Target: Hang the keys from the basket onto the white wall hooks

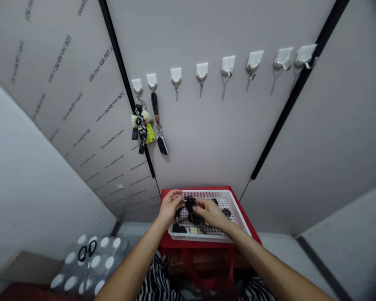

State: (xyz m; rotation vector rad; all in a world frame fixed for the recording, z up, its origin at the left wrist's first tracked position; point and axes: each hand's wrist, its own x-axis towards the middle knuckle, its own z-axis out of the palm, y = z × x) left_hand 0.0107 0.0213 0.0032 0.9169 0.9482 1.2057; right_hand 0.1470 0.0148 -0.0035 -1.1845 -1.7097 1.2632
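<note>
Over a white plastic basket, both my hands are closed at a black keychain with small dark parts hanging from it. My left hand pinches its left end, near a small shiny bit like a ring. The fingers of my right hand grip it from the right. Its details are too small and dark to make out. Inside the basket lie more dark key items, among them a black piece at the front left and another dark piece at the right. A pale yellow piece lies near the front rim.
White adhesive hooks run along the grey door panel. From the leftmost hangs a keychain with a yellow-green fob; beside it hangs a braided strap with a car key. The basket rests on a red surface. Scissors lie on wrapped bottles.
</note>
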